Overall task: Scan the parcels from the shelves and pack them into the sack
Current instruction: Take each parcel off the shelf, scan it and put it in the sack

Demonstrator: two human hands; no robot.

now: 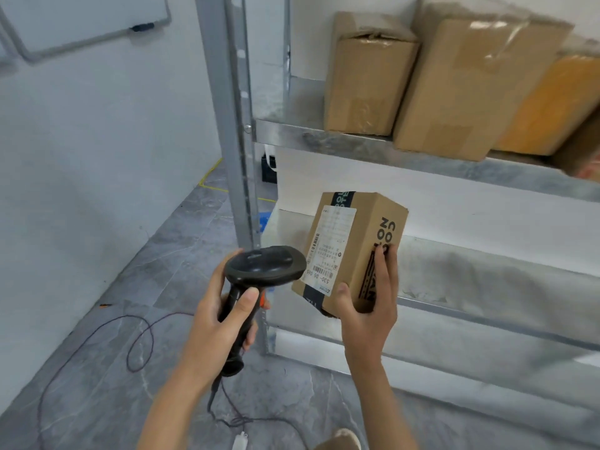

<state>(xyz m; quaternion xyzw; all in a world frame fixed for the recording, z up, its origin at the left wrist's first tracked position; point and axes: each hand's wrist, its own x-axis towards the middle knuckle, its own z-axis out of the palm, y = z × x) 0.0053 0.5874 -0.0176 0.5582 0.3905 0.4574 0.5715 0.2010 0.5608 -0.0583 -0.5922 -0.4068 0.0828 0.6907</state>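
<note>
Scan stage: right hand grips labelled cardboard parcel before the shelving unit, left hand clasps barcode scanner beside its label; three boxes remain shelved above, sack unseen.

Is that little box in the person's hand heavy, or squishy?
Probably light: the right hand alone holds the small parcel up in the air. It looks stiff, since its cardboard edges stay sharp under the fingers. It should not roll, being flat-sided.

metal shelf, three cardboard boxes side by side
</note>
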